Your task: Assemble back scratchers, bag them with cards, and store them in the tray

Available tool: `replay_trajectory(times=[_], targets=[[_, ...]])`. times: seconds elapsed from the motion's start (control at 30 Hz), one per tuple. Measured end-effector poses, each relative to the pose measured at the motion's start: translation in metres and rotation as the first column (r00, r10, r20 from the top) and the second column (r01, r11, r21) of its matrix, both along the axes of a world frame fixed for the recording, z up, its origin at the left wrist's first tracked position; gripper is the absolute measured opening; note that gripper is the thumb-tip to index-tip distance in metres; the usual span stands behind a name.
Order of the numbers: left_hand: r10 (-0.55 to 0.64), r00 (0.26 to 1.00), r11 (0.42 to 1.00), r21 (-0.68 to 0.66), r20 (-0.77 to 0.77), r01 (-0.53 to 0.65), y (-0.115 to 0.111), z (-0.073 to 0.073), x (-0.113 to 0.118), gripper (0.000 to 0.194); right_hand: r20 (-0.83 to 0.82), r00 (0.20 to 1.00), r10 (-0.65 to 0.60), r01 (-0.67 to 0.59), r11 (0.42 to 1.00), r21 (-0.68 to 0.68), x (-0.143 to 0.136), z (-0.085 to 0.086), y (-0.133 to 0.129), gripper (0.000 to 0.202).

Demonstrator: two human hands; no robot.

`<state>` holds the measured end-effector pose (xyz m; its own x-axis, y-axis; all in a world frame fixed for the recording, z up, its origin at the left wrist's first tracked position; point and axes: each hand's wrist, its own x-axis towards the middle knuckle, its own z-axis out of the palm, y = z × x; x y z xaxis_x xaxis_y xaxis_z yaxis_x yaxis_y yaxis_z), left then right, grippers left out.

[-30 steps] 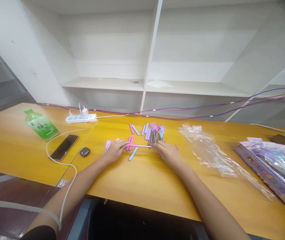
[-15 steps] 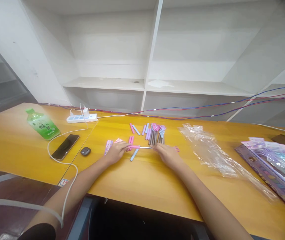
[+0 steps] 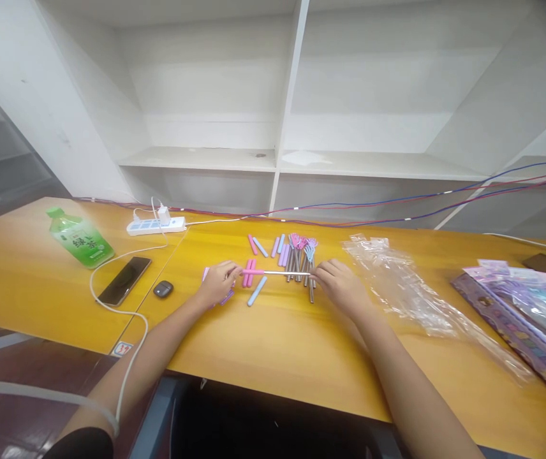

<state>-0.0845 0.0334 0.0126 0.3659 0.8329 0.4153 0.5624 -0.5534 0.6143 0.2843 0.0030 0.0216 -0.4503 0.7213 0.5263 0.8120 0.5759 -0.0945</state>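
Note:
A thin metal rod with a pink handle [image 3: 254,272] is stretched level between my hands. My left hand [image 3: 219,282] is closed on the pink handle end. The fingers of my right hand [image 3: 337,284] pinch the rod's other end. Behind it lie several metal rods with pink and blue hand-shaped heads [image 3: 304,244]. Pink tubes [image 3: 249,274] and a light blue tube [image 3: 257,291] rest near the handle, with purple tubes [image 3: 283,255] farther back. Small printed cards, partly hidden, lie beneath my left hand.
Clear plastic bags [image 3: 397,287] and a purple printed package [image 3: 507,319] lie on the right. Leftward are a green bottle [image 3: 81,237], a phone [image 3: 125,280], a small black device [image 3: 163,289] and a white power strip [image 3: 155,225] with a looping cable.
My right hand has moved right, to the rod's far end, uncovering more of the metal. The pink hand-shaped head beside it is no longer visible. My left hand has shifted slightly left and back.

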Motion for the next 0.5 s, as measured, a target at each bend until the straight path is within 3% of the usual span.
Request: replay_trajectory(times=[0.3, 0.5], targets=[[-0.024, 0.939, 0.993, -0.101, 0.342, 0.062, -0.002, 0.002, -0.005, 0.045, -0.129, 0.976, 0.173, -0.193, 0.968, -0.162, -0.015, -0.003, -0.005, 0.033], [-0.109, 0.936, 0.987, -0.079, 0.336, 0.143, -0.013, 0.004, 0.007, 0.044, -0.114, 0.961, 0.253, -0.271, 0.942, -0.198, -0.036, -0.01, -0.01, 0.029]])
